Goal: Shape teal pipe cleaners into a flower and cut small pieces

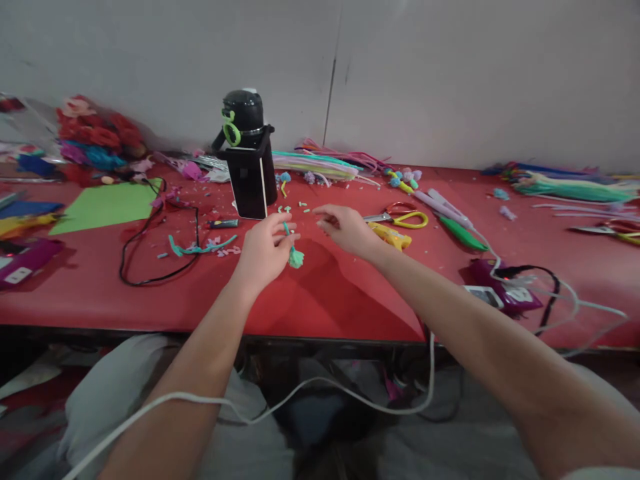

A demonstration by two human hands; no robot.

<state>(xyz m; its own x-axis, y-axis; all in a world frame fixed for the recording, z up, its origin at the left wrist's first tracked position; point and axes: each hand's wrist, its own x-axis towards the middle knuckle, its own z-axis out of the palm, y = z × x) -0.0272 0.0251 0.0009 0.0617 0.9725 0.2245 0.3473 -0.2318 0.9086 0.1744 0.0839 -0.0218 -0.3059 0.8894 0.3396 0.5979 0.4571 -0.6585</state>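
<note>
While left hand seemingly grips green tuft, right hand hovers; fingers loosely parted; forearms extended

On your table: left of phone, cable, then paper sheet | phone before bottle, just beyond your left hand | craft piece in that hand | right of bottle, stem bundle | right of your right hand, scissors

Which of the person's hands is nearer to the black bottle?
Left. The left hand is in front of the black bottle, slightly to its right; the right hand is farther off to the right.
</note>
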